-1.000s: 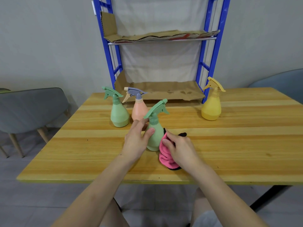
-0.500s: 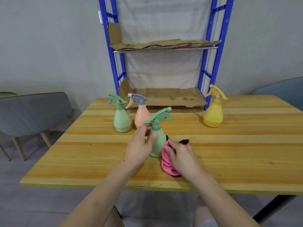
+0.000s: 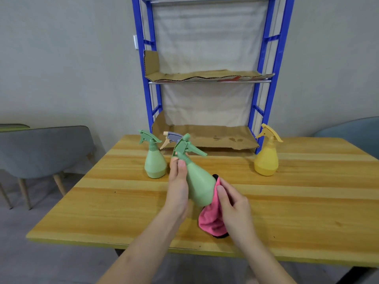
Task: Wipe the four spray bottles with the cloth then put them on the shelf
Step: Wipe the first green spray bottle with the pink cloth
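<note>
Left hand [image 3: 178, 188] gripping tilted green bottle [image 3: 200, 186], right hand [image 3: 234, 208] pinching one pink cloth [image 3: 210, 221], four pear-shaped plastic bottles [image 3: 155, 165], yellow bottle [image 3: 266, 160] at two o'clock

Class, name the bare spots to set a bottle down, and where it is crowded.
Bare: lower shelf's cardboard; table between pink cloth and yellow bottle; table's near left corner. Crowded: back left, by standing green bottle and grey-topped bottle.

Table [image 3: 307, 201] with green bottle [image 3: 155, 165], yellow bottle [image 3: 266, 160]
</note>
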The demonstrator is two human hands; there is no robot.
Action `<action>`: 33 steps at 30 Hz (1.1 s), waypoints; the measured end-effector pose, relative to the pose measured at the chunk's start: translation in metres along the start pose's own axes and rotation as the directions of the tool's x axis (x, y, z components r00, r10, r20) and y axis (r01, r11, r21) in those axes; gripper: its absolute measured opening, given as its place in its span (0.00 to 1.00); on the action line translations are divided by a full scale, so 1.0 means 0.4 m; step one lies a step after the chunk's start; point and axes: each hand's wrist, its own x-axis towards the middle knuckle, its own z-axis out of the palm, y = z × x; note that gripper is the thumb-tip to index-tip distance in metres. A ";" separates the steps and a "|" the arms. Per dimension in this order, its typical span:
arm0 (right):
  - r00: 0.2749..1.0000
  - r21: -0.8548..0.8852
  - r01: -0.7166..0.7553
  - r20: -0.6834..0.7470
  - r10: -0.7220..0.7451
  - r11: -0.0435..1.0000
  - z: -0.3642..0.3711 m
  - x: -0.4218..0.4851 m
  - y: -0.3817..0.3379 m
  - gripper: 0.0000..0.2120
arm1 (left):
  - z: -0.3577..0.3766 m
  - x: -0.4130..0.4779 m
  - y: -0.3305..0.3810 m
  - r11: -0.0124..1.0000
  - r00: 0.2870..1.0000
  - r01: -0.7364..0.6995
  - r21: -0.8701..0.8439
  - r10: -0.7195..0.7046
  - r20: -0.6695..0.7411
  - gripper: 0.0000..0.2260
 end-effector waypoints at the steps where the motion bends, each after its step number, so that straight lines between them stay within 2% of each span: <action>1: 1.000 0.067 0.015 -0.018 -0.014 0.998 0.003 -0.005 -0.008 0.15 | 0.010 0.001 0.000 1.000 1.000 0.001 -0.027 -0.002 -0.020 0.16; 3: 0.994 0.085 0.111 -0.026 -0.109 0.990 0.009 -0.011 -0.014 0.16 | 0.031 0.001 0.001 0.999 0.998 0.014 -0.042 -0.017 -0.068 0.19; 5: 0.952 -0.067 0.303 -0.014 -0.305 0.950 0.016 -0.009 -0.002 0.18 | 0.046 0.003 0.001 0.999 0.993 0.041 -0.032 -0.045 -0.106 0.23; 8: 0.814 -0.294 0.573 0.093 -0.573 0.765 0.019 0.001 0.030 0.21 | 0.063 -0.004 0.005 0.997 0.992 0.078 -0.007 -0.079 -0.094 0.39; 10: 0.778 -0.343 0.622 0.167 -0.606 0.704 0.015 0.003 0.027 0.22 | 0.074 -0.012 0.008 0.996 0.993 0.082 -0.026 -0.084 -0.084 0.45; 12: 0.819 -0.333 0.572 0.184 -0.544 0.749 0.013 -0.004 0.017 0.24 | 0.080 -0.019 0.015 0.998 0.994 0.046 -0.031 -0.049 -0.103 0.43; 13: 0.862 -0.280 0.507 0.158 -0.482 0.815 0.014 -0.008 0.012 0.24 | 0.083 -0.018 0.019 0.999 0.994 0.021 -0.026 -0.024 -0.109 0.39; 15: 0.957 -0.061 0.281 0.085 -0.276 0.958 0.021 -0.015 -0.013 0.22 | 0.088 -0.015 0.027 0.999 0.993 -0.052 -0.002 0.051 -0.109 0.29; 16: 0.987 0.056 0.141 0.075 -0.145 0.988 0.027 -0.014 -0.027 0.19 | 0.087 -0.010 0.027 0.997 0.991 -0.080 0.008 0.080 -0.109 0.29; 17: 0.996 0.157 0.014 0.081 -0.027 0.987 0.035 -0.007 -0.030 0.16 | 0.085 -0.004 0.025 0.996 0.990 -0.092 0.014 0.093 -0.102 0.29; 19: 0.992 0.213 -0.089 0.107 0.068 0.973 0.042 0.000 -0.036 0.15 | 0.083 0.005 0.025 0.993 0.989 -0.108 0.043 0.112 -0.099 0.26; 20: 0.992 0.167 -0.074 0.117 0.054 0.983 0.043 -0.004 -0.038 0.16 | 0.085 0.006 0.026 0.991 0.986 -0.116 0.064 0.122 -0.109 0.24; 22: 0.986 -0.039 0.148 0.084 -0.144 0.988 0.038 -0.014 -0.035 0.19 | 0.093 0.005 0.036 0.985 0.981 -0.147 0.093 0.157 -0.110 0.20; 23: 0.958 -0.144 0.283 0.079 -0.274 0.948 0.032 -0.012 -0.028 0.21 | 0.098 0.003 0.039 0.985 0.983 -0.143 0.092 0.153 -0.100 0.18; 24: 0.907 -0.275 0.420 0.100 -0.409 0.865 0.028 -0.008 -0.017 0.23 | 0.102 0.001 0.039 0.989 0.987 -0.127 0.080 0.134 -0.091 0.17; 25: 0.856 -0.372 0.509 0.127 -0.501 0.776 0.025 0.000 -0.007 0.24 | 0.104 -0.002 0.040 0.992 0.991 -0.101 0.072 0.107 -0.085 0.17; 26: 0.837 -0.382 0.538 0.138 -0.529 0.752 0.023 0.009 -0.005 0.25 | 0.107 -0.004 0.042 0.994 0.993 -0.084 0.066 0.089 -0.078 0.18; 28: 0.874 -0.242 0.486 0.123 -0.470 0.840 0.027 0.015 -0.009 0.26 | 0.107 -0.001 0.053 0.994 0.993 -0.096 0.054 0.100 -0.063 0.20; 30: 0.957 0.024 0.284 0.060 -0.285 0.959 0.032 0.015 -0.019 0.25 | 0.105 0.000 0.067 0.993 0.992 -0.117 0.034 0.119 -0.034 0.23; 32: 0.998 0.246 0.026 0.052 -0.040 0.969 0.039 0.017 -0.035 0.22 | 0.100 0.002 0.085 0.991 0.991 -0.131 -0.021 0.131 0.016 0.20; 33: 0.998 0.295 -0.040 0.054 0.025 0.955 0.041 0.022 -0.044 0.20 | 0.097 0.002 0.092 0.989 0.990 -0.140 -0.038 0.141 0.027 0.17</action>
